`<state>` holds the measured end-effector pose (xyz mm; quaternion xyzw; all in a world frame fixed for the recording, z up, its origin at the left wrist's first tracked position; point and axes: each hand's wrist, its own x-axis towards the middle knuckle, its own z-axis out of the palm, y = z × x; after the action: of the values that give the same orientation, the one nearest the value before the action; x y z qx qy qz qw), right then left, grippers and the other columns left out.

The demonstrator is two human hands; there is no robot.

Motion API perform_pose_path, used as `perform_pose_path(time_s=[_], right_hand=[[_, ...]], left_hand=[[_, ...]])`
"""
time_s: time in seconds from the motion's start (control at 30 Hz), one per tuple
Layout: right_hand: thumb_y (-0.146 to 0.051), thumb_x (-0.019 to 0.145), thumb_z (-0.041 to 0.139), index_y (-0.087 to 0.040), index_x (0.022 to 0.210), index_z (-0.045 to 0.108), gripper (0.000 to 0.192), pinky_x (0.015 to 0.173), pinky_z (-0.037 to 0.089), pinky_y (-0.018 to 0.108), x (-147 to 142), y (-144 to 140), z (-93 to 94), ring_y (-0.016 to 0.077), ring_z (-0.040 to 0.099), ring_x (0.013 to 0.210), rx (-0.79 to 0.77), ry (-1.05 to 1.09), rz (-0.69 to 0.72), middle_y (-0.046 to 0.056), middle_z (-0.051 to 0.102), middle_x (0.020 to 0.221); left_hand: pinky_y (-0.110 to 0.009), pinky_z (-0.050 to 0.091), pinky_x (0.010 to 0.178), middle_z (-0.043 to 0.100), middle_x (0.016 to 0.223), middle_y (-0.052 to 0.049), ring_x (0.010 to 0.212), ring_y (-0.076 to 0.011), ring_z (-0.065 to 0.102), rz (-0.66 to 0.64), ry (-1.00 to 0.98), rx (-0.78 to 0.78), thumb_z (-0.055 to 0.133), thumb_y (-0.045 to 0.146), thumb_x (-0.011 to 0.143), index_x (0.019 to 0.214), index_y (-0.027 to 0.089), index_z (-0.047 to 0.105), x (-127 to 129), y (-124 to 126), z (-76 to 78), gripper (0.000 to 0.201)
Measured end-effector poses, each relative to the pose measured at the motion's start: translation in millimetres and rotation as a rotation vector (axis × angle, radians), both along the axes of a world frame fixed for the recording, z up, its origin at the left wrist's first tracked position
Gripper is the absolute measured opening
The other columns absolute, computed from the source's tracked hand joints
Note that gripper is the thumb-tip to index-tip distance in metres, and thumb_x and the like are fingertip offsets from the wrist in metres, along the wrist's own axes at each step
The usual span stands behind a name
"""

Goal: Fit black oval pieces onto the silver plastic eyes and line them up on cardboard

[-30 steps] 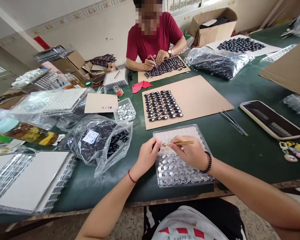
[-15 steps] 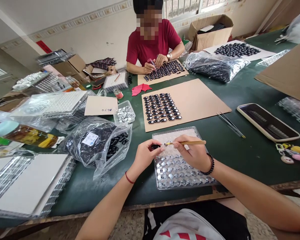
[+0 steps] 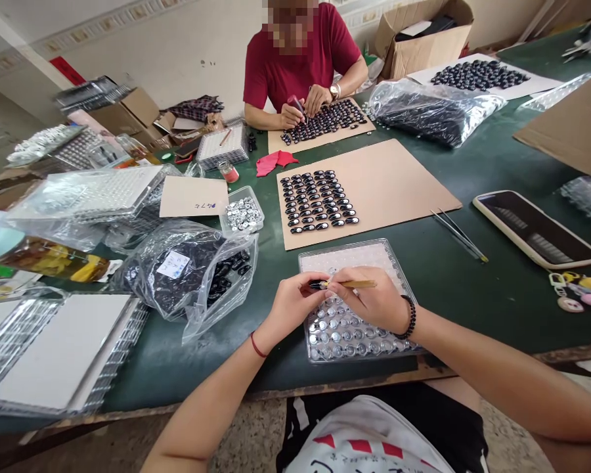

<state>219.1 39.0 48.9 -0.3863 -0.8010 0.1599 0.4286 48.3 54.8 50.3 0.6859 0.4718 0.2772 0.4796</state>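
Note:
Between its thumb and fingers my left hand pinches a small glossy black oval piece. My right hand grips a thin wooden stick like a pen, its tip up against the black piece. Both hands are over a clear plastic tray, whose nearer rows hold small round silvery parts. Beyond the tray, a cardboard sheet carries rows of black oval pieces on its left part. The stick's tip is partly hidden by my fingers.
Left of the tray lies an open plastic bag of black pieces, with a small tub of silvery parts behind it. Tweezers and a phone lie to the right. Across the table a person in a red shirt works on black pieces.
My right hand has brought the stick leftward onto the black piece, and my hands are now closer together. The whole view has shifted slightly. The other person stays in much the same pose.

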Motion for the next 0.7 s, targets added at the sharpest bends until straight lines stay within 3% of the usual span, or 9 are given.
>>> perform_pose_path(time_s=[0.33,0.4,0.47,0.53,0.6,0.63,0.7], right_hand=[[-0.027,0.090,0.040,-0.016,0.077,0.052,0.021,0.053,0.037,0.024,-2.6,-3.2,-2.6,0.0127,0.051,0.056,-0.002,-0.056,-0.002,0.002,0.056,0.064],[-0.027,0.089,0.041,-0.016,0.076,0.051,0.020,0.052,0.038,0.024,-4.9,-2.3,-4.9,0.0121,0.051,0.056,-0.064,0.021,0.017,0.001,0.054,0.063],[-0.029,0.090,0.041,-0.016,0.075,0.049,0.021,0.048,0.039,0.022,-4.6,2.5,-3.4,0.0108,0.051,0.052,-0.238,0.170,0.064,0.000,0.053,0.062],[-0.032,0.092,0.034,-0.016,0.071,0.045,0.028,0.044,0.041,0.022,1.6,11.1,6.0,0.0098,0.051,0.047,-0.474,0.330,0.144,-0.001,0.052,0.060],[-0.033,0.095,0.024,-0.017,0.066,0.040,0.037,0.043,0.042,0.021,14.6,20.0,24.9,0.0087,0.048,0.043,-0.560,0.437,0.196,-0.002,0.048,0.056],[-0.033,0.095,0.020,-0.018,0.065,0.039,0.040,0.042,0.041,0.021,22.9,23.2,36.6,0.0082,0.047,0.043,-0.514,0.455,0.175,-0.002,0.047,0.056],[-0.032,0.096,0.017,-0.017,0.070,0.044,0.040,0.043,0.041,0.019,40.8,25.5,57.0,0.0073,0.048,0.047,-0.276,0.357,0.031,-0.001,0.049,0.064]], left_hand=[[-0.025,0.047,0.057,0.067,0.080,-0.006,0.062,-0.0144,0.058,0.003,0.035,-0.013,0.057,0.037,0.072,0.093,0.016,0.065,0.3,-0.2,2.2,0.030],[-0.024,0.047,0.055,0.066,0.074,-0.006,0.059,-0.0143,0.058,0.003,-0.010,-0.071,0.058,0.037,0.072,0.092,0.015,0.065,-0.1,-1.1,2.0,0.030],[-0.024,0.047,0.053,0.065,0.067,-0.005,0.056,-0.0138,0.058,0.019,-0.075,-0.145,0.059,0.035,0.071,0.091,0.014,0.064,-0.3,-2.5,2.3,0.029],[-0.025,0.048,0.053,0.064,0.063,-0.004,0.053,-0.0132,0.058,0.027,-0.126,-0.208,0.061,0.034,0.069,0.088,0.014,0.063,-0.3,-3.4,3.1,0.027],[-0.024,0.047,0.052,0.062,0.061,-0.003,0.051,-0.0120,0.056,0.023,-0.154,-0.242,0.062,0.032,0.069,0.085,0.014,0.062,-0.1,-2.8,3.6,0.024],[-0.024,0.047,0.051,0.062,0.060,-0.003,0.049,-0.0114,0.056,0.027,-0.160,-0.247,0.062,0.031,0.069,0.084,0.014,0.062,0.0,-1.8,3.7,0.023],[-0.024,0.047,0.050,0.062,0.060,-0.003,0.049,-0.0110,0.055,0.058,-0.153,-0.244,0.061,0.031,0.069,0.085,0.014,0.062,0.1,0.9,3.3,0.023]])
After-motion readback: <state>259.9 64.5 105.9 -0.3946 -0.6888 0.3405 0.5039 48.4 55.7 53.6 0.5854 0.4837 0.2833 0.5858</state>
